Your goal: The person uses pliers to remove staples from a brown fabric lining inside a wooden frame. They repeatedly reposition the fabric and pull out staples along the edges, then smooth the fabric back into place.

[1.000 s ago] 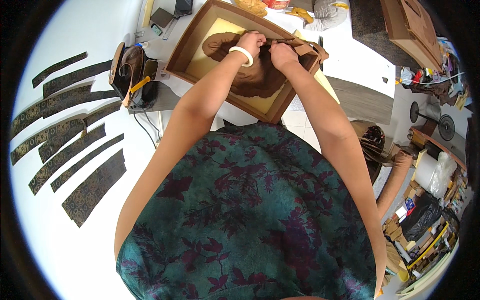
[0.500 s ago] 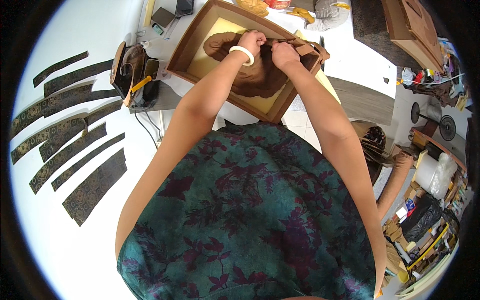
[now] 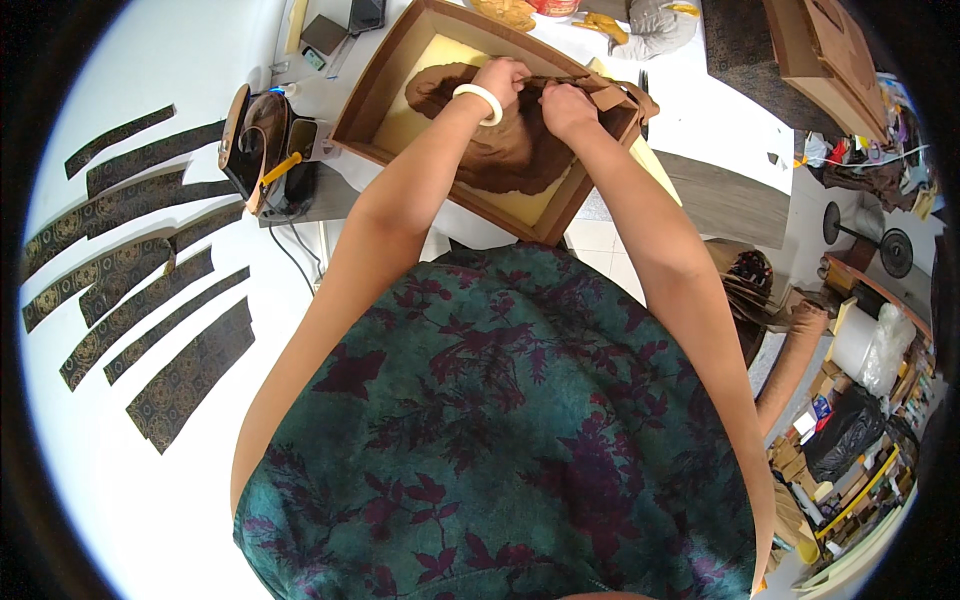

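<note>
A brown open box [image 3: 350,125] lies tilted across the worktable, with a pale yellow layer [image 3: 447,55] on its bottom. A brown, soft-looking cloth or hide [image 3: 515,170] with a wavy edge spreads over that layer. My left hand [image 3: 500,80] is closed near the box's far side, its fingers pinching the brown material's upper edge. Just to the right, my right hand [image 3: 568,108] is also closed, on the folded brown material by the far right wall. Both sets of fingertips are partly hidden, and a gap separates the hands.
Left of the box stands an open-sided container [image 3: 268,150] with a yellow-handled tool. Dark patterned strips [image 3: 195,375] lie on the white surface at left. A grey and yellow glove [image 3: 655,28] rests beyond the box. A brown carton [image 3: 825,60] stands far right, above shelves of clutter.
My left hand has shifted slightly left and away from me. The right hand has moved only a little, also leftward. Both stay at the brown material.
</note>
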Demonstrator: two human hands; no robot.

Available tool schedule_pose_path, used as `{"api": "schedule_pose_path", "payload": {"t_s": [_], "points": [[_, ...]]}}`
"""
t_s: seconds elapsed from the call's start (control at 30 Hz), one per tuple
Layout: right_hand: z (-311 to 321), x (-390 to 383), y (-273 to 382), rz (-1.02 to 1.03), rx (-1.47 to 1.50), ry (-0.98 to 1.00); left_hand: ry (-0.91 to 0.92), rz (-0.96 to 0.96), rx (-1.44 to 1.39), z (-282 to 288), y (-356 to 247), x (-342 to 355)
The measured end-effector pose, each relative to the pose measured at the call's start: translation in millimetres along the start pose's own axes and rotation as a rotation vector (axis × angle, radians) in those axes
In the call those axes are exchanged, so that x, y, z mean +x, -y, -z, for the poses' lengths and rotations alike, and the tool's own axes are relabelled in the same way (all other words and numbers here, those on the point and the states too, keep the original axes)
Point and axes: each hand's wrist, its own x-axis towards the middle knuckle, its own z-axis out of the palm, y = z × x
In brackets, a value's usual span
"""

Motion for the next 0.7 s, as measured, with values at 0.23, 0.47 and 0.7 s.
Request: {"api": "schedule_pose_path", "payload": {"t_s": [0.23,0.47,0.7], "points": [[-4,2,-7,-0.012,0.044,0.012,-0.043,-0.072,0.145,8,-9,-10],[-1,-1,-6,0.019,0.063,-0.009,0.029,-0.038,0.233,21,-30,-15],[4,0,-1,0.043,0.006,0.027,0.039,-0.027,0.186,19,-24,-6]]}}
